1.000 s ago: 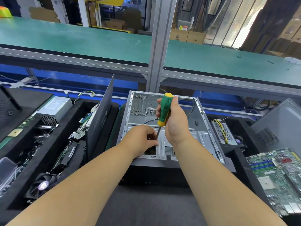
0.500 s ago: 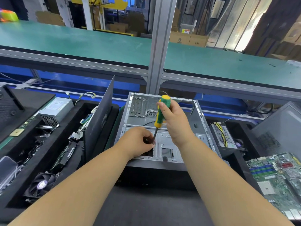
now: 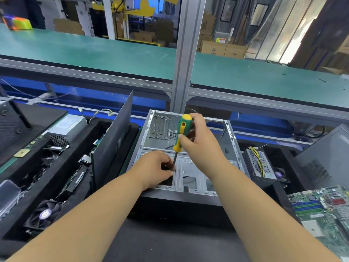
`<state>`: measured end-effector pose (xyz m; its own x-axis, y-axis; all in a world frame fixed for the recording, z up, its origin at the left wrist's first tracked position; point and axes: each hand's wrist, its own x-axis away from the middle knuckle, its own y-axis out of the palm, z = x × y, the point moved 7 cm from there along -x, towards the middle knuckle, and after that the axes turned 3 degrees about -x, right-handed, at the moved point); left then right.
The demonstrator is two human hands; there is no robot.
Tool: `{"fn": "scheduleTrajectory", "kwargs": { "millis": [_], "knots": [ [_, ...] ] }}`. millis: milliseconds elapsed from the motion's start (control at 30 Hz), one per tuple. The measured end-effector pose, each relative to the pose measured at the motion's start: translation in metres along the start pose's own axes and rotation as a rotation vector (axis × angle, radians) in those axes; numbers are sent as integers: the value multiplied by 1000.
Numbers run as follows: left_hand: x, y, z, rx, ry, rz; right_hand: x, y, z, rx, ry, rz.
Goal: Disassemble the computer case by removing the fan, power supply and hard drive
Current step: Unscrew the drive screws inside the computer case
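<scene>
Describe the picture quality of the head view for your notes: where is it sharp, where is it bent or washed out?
Head view: sharp at the centre, on the screwdriver and the case; wide-angle bending curves the green conveyor and shelf rails; daylight washes out the plastic curtain at upper right; edges soften, as on the fan at lower left.

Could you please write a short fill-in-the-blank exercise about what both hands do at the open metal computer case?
1. The right hand grips the green and yellow ____ by its handle.
2. The left hand pinches near the tool's ____ inside the grey metal computer case.
3. A green circuit board lies to the ____ of the case.

Missing words: screwdriver; tip; right
</scene>
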<state>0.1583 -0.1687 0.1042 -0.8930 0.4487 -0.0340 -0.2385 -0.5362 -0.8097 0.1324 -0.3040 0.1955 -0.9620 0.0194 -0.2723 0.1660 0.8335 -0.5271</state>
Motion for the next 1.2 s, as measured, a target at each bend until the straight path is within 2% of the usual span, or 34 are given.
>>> {"fn": "scheduleTrajectory", "kwargs": {
  "millis": [167,300,433,667,800,933,1033,1133,1200],
  "knots": [
    [1,0,4,-59,33,-1,0,-10,2,33,-17,-13],
    [0,0,4,-89,21,-7,0,-11,-5,128,-93,-60],
    [-2,-2,4,-138,-14,-5,-8,-13,-13,175,-177,-29],
    [-5,-1,20,-389,73,16,-11,-14,-7,13,-113,-43],
    [-3,4,26,-448,95,44,-11,-19,-7,-55,-124,-32],
    [-2,-1,28,-313,2,84,-9,-34,-7,-173,-145,59],
    [1,-10,24,-141,-115,137,-6,-54,-5,-365,-163,165],
    [2,-14,18,179,-216,179,-4,-65,-9,-403,-193,106],
    [-3,-13,20,458,-242,173,-2,-67,-15,-302,-239,27]
  ]
}}
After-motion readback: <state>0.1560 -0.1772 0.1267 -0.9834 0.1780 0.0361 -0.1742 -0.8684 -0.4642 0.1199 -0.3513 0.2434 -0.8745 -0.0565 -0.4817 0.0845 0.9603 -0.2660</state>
